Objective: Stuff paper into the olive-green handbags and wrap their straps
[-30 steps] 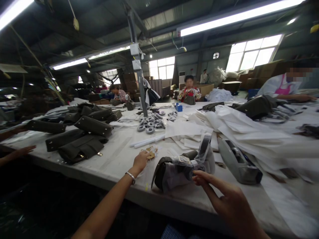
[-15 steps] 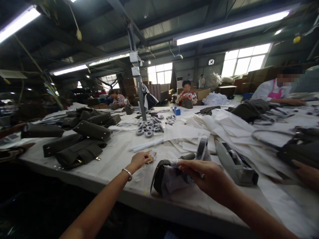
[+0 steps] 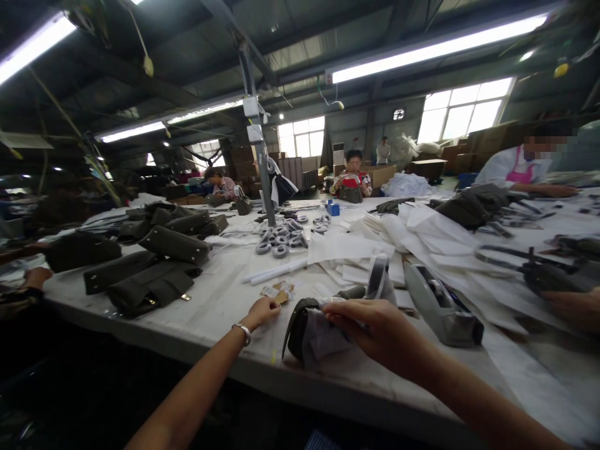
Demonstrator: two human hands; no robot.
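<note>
A dark olive handbag (image 3: 296, 334), partly covered in thin whitish wrapping (image 3: 323, 337), stands at the table's front edge. My right hand (image 3: 375, 322) is closed on its top edge, thumb and fingers pressed together over the wrapping. To the bag's left, my left hand (image 3: 262, 312) is closed in a pinch just above the table; whatever is between its fingertips is too small to make out. Just beyond that hand lies a crumpled tan and clear scrap (image 3: 280, 292). A wrapped strap loop (image 3: 379, 278) rises behind my right hand.
A grey tape dispenser (image 3: 443, 306) stands right of the bag. Several olive bags (image 3: 150, 284) lie at left, grey rolls (image 3: 280, 240) near the pole (image 3: 267, 181), and white sheets (image 3: 435, 234) at right. Co-workers' hands (image 3: 37, 277) show at both sides.
My left hand has drawn back from the tan scrap, toward me and slightly left. My right hand has shifted slightly left along the bag's top. A co-worker's hand at far left has moved.
</note>
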